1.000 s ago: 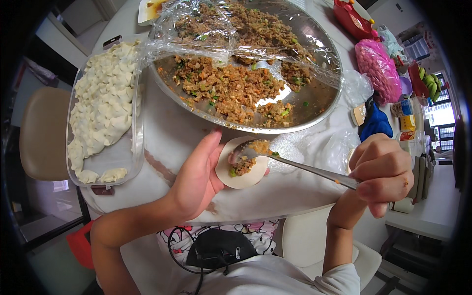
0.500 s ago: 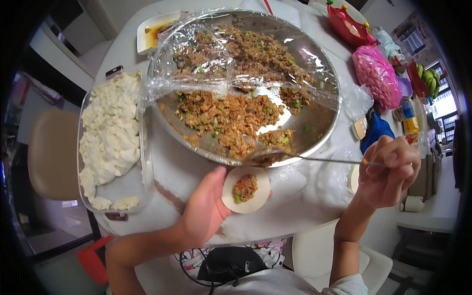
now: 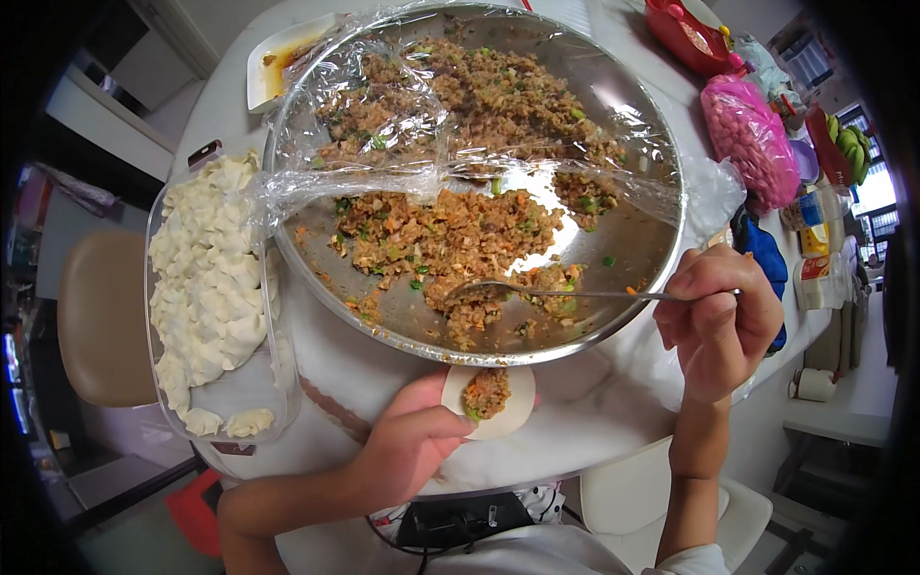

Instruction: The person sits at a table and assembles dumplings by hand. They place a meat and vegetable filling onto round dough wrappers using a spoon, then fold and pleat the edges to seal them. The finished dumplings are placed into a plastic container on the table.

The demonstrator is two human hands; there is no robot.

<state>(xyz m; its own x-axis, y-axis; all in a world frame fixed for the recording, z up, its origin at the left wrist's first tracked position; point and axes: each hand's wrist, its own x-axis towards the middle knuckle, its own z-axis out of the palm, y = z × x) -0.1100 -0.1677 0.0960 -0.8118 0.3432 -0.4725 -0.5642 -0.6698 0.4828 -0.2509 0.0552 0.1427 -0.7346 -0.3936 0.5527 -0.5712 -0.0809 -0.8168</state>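
Observation:
My left hand [image 3: 414, 433] holds a round dumpling wrapper [image 3: 517, 393] just below the rim of a wide metal bowl [image 3: 640, 244]. A lump of meat filling [image 3: 486, 394] sits on the wrapper, and my left thumb lies at its edge. In my right hand [image 3: 725, 321] the handle of a metal spoon [image 3: 565, 290] is pinched between the fingers. The spoon's head rests in the mixed filling [image 3: 450, 230] at the near side of the bowl. Crumpled plastic wrap [image 3: 355, 177] covers the far part of the bowl.
Left of the bowl, a clear plastic tray [image 3: 225, 422] holds many folded dumplings [image 3: 213, 278]. A white dish [image 3: 264, 81] with brown sauce stands at the back left. To the right are a pink bag [image 3: 749, 134], a red bowl [image 3: 678, 43], a blue cloth [image 3: 767, 264] and bananas [image 3: 847, 149].
The spoon has moved from above the bowl's near rim into the filling. My right hand has come lower and slightly left, and my left thumb now reaches the filling on the wrapper.

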